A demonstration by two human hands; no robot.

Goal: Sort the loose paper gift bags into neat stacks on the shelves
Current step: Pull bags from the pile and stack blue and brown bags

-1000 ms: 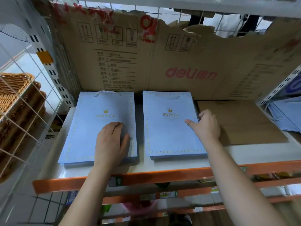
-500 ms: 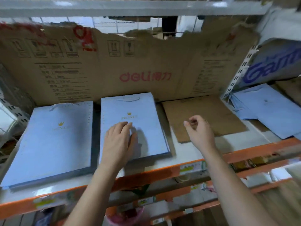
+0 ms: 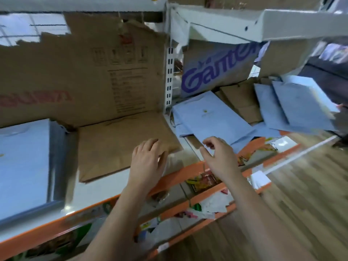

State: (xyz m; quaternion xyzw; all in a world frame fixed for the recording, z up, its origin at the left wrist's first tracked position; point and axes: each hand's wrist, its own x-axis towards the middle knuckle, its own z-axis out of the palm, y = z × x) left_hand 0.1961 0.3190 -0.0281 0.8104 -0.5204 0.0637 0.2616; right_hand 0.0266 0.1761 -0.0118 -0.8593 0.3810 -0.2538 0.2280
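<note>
Both forearms are reaching up from the bottom of the view toward the orange-edged shelf (image 3: 180, 173). The left hand (image 3: 147, 162) is spreading palm down, fingers straight and relaxed, over the near right corner of a flat brown paper bag (image 3: 116, 146); whether it is actually touching the paper is not clear. The right hand (image 3: 219, 157) is hovering just beside it, fingers loosely curled and gripping nothing, above the front edge of the next bay.

To the far left, a neat stack of light blue gift bags (image 3: 22, 166) is lying flat on the shelf, close beside the brown bag. Just past the right hand, loose blue gift bags (image 3: 212, 117) are lying askew and overlapping. Further right, more blue bags (image 3: 301, 104) are leaning over one another, with brown bags (image 3: 239, 98) showing between the two heaps.

A white slotted post (image 3: 169, 78) is standing between the two bays. Behind the left bay, a torn sheet of printed cardboard (image 3: 75, 72) is lining the back. Behind the loose bags, a cardboard box with purple lettering (image 3: 216, 66) is sitting tilted.
</note>
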